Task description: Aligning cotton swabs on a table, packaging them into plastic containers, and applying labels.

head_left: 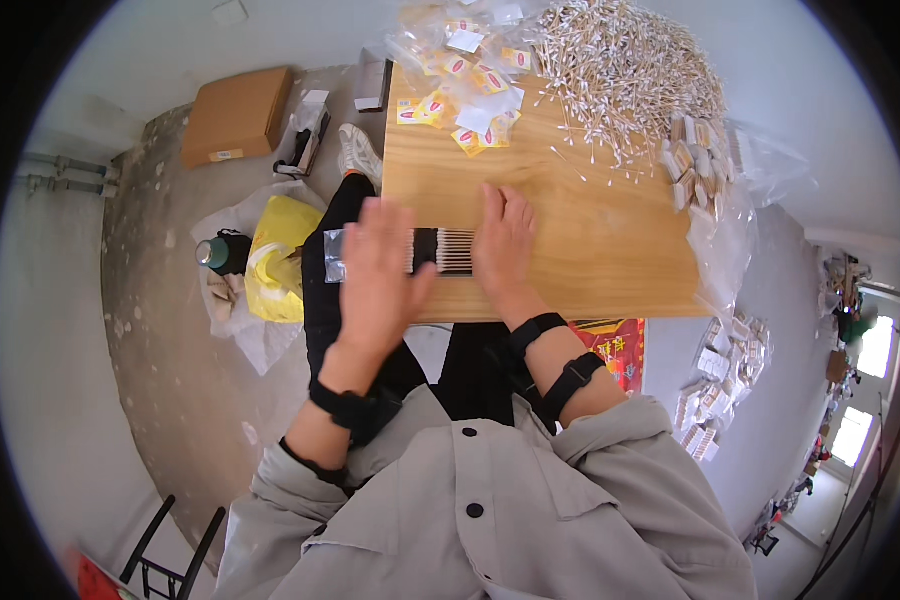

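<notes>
Pale wood makes up the table (590,250), and near its edge at about eight o'clock lies a row of cotton swabs (448,251) partly slipped into a clear plastic sleeve (334,256) that juts past the table's edge toward nine o'clock. The left hand (378,270) lies flat and open, fingers loosely spread, over the sleeve end of the row. The right hand (504,243) presses palm-down on the row's three o'clock end, fingers together. At one o'clock on the table sits a heap of loose swabs (625,70); small yellow-and-red packets (465,95) lie at twelve o'clock.
</notes>
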`<state>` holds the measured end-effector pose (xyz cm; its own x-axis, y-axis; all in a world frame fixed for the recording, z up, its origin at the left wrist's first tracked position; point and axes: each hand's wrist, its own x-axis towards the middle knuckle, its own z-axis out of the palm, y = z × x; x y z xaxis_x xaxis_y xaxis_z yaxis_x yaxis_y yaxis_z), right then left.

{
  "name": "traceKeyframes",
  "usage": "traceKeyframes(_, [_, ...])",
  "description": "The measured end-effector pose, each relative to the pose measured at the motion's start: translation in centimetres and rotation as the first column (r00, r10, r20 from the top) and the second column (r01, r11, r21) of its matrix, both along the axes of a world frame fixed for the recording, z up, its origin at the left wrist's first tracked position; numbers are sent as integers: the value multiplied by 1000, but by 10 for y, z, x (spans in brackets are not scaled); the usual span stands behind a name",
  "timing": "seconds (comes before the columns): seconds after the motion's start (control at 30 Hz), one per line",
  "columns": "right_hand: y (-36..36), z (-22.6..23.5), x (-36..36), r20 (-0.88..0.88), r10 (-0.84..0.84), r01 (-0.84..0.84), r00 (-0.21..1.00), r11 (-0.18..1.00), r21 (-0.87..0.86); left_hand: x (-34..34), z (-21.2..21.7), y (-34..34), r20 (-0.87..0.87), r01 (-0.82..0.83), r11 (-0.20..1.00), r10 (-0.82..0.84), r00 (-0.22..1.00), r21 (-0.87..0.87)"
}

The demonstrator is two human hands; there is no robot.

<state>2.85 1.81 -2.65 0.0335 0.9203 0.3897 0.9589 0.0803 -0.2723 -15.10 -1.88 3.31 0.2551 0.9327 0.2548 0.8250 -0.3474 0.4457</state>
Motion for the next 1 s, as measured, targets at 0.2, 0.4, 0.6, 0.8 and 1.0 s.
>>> traceKeyframes(0.2, [0,4,-8,5,8,-8,1000,1000,-14,-70,-71,4,497,-453,845,534,684,-285])
traceKeyframes(0.4, [-1,3,-8,-17,8,-8,1000,1000,-19,-50,-78,11,630,-89,636,771,90,-766])
traceKeyframes(0.6, [0,1,-7,-14,-7,7,1000,999,-52,-62,-74,21,553,-203,657,733,396,-726])
traceKeyframes(0.8, [0,2,-8,-5,-6,6,1000,998,-61,-48,-77,20,677,-39,686,724,133,-726])
traceKeyframes(1.0, [-1,7,-26,-7,50,-51,999,997,-52,-44,-90,19,712,38,712,702,-8,-702])
